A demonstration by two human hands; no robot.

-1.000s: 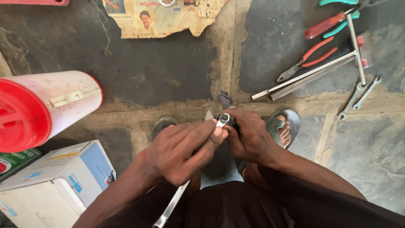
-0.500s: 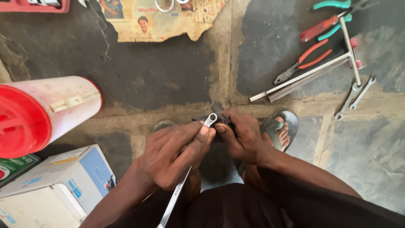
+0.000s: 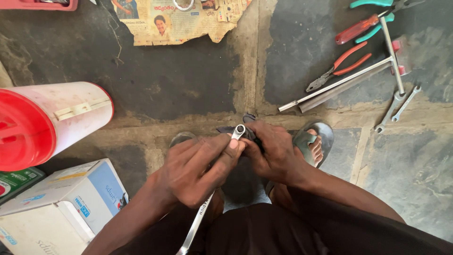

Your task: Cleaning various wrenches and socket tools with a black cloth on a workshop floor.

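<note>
Over the stone floor (image 3: 188, 94), between two sandalled feet, the left hand (image 3: 200, 165) has its fingers curled around a ring spanner (image 3: 214, 184) while the right hand (image 3: 273, 151) pinches a small dark part (image 3: 243, 123) at the spanner's ring end.

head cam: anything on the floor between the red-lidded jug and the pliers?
Nothing lies there. In the head view, the stretch from the jug to the red-handled pliers is bare, dark stained floor. The torn newspaper lies beyond it.

White-and-blue carton box (image 3: 61, 208), 8 o'clock; green-red package (image 3: 16, 182), 9 o'clock edge; torn printed newspaper sheet (image 3: 181, 21), 12 o'clock.
</note>
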